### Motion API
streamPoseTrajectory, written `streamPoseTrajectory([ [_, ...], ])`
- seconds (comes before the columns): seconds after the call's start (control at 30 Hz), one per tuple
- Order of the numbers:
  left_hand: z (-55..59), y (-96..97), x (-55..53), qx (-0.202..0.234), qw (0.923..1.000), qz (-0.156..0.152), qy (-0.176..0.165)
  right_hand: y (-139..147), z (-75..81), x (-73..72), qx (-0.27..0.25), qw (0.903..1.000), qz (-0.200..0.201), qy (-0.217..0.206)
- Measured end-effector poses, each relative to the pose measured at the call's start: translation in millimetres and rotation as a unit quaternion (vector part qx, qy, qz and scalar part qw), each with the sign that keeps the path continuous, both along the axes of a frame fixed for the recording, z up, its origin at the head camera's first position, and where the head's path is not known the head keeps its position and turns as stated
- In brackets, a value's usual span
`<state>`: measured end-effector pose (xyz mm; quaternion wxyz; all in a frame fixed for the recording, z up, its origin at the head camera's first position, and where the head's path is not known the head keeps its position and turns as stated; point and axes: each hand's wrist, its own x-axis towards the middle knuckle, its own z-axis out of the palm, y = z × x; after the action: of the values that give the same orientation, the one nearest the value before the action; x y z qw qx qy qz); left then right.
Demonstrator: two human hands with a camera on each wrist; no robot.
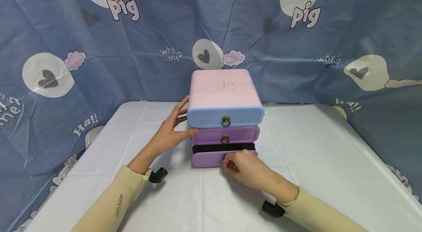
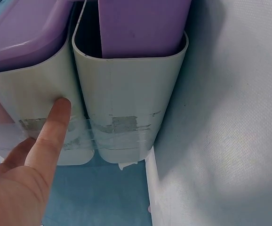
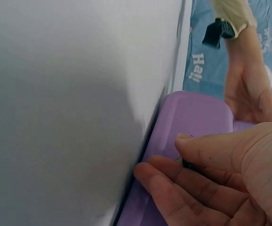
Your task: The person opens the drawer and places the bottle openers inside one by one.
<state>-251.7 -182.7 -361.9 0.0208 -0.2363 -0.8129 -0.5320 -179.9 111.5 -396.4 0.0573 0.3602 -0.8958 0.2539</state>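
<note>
A small three-drawer cabinet (image 1: 225, 87) with a pink top stands on the table. Its bottom drawer (image 1: 207, 159) is pulled partway out, showing a dark inside. My right hand (image 1: 247, 169) pinches the ring pull (image 1: 222, 164) on that drawer's front; in the right wrist view the fingers mostly cover it. My left hand (image 1: 168, 135) rests against the cabinet's left side, its fingers extended and the thumb by the middle drawer (image 1: 242, 134). In the left wrist view a fingertip touches the pale side wall (image 2: 42, 94).
The top drawer (image 1: 204, 118) is blue and has a brass ring pull (image 1: 225, 121). White cloth covers the table (image 1: 313, 144). Behind it hangs a blue printed curtain (image 1: 158, 27). Clear tape (image 2: 75, 136) runs across the cabinet's side.
</note>
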Motion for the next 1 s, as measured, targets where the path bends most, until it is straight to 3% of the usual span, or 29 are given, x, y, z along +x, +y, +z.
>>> streamPoseTrajectory([
  [0.3,-0.3,-0.5,0.5,-0.002,1.0000,0.003,-0.001,-2.4,-2.2,-18.4,-0.011,0.9997,-0.019,-0.012],
  [0.67,-1.7,-4.4,2.5,0.003,1.0000,-0.003,-0.005,-9.0,-11.3,-25.0,-0.029,0.9972,-0.027,-0.063],
  [0.87,-2.2,-5.6,1.3,-0.003,1.0000,-0.001,-0.008,4.4,-0.7,-21.4,-0.024,0.9957,-0.004,-0.089],
  [1.0,1.4,-6.7,1.0,-0.009,0.9997,-0.004,-0.024,23.3,13.5,-18.1,-0.030,0.9936,-0.013,-0.109],
])
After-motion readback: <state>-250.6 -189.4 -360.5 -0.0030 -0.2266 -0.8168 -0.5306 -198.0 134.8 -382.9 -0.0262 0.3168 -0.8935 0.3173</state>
